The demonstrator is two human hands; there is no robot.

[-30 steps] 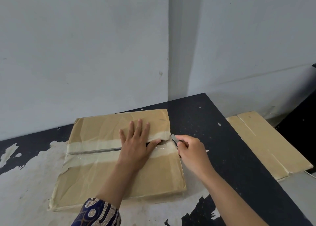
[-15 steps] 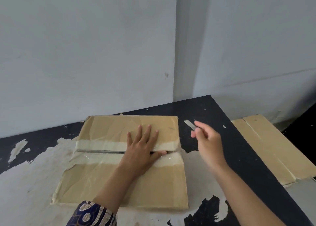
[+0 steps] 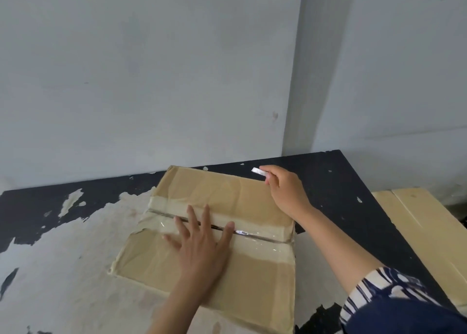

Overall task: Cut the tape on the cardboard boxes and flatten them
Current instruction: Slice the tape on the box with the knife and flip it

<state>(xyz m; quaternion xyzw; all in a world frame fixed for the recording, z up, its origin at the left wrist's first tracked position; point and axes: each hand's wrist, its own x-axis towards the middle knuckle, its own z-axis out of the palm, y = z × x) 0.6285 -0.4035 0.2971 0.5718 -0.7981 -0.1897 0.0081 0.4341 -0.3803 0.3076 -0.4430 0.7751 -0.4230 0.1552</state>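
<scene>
The black tabletop (image 3: 328,182), its paint worn off in broad pale patches, carries a flattened brown cardboard box (image 3: 227,194) lying near its back edge by the wall. A wide band of clear tape (image 3: 260,228) crosses the box, with a dark slit running along the seam. The left hand (image 3: 199,245) rests flat on the box, fingers spread straight across the slit. The right hand (image 3: 283,189) hovers over the box's far corner, pinching a small silvery blade (image 3: 258,171). Another flattened box (image 3: 429,232) lies off to the right.
</scene>
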